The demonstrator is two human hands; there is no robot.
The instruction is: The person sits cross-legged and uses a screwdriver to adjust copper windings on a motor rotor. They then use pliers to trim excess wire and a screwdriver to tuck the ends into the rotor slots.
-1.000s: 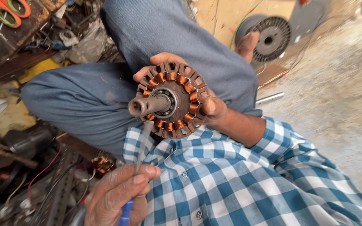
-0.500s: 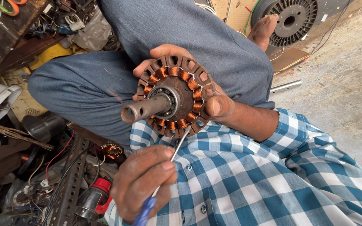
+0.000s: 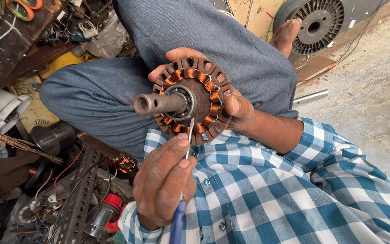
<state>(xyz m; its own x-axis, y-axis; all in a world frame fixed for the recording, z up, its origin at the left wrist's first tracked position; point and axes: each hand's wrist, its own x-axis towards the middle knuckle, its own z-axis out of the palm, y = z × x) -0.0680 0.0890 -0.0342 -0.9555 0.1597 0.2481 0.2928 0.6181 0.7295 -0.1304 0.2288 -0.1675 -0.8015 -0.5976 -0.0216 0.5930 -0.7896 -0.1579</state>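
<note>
A round motor stator (image 3: 211, 97) with copper windings and a rusty steel shaft (image 3: 156, 104) is held up over my lap. My right hand (image 3: 239, 108) grips its rim from behind, thumb on the near edge, shaft pointing left. My left hand (image 3: 163, 180) is closed around a thin screwdriver (image 3: 189, 133) with a blue handle (image 3: 177, 223). The metal tip touches the lower windings just below the bearing. My crossed legs in grey trousers (image 3: 113, 99) lie behind the stator.
A finned round motor housing (image 3: 317, 25) lies at the top right by my bare foot (image 3: 287, 34). A metal tube (image 3: 310, 96) rests on the concrete floor. To the left lies clutter: slotted angle iron (image 3: 80, 194), a small copper coil (image 3: 123, 163), a red-capped part (image 3: 107, 212), wires.
My left hand has risen with the screwdriver, bringing its tip up against the lower windings. The stator has turned slightly, its shaft now pointing more to the left.
</note>
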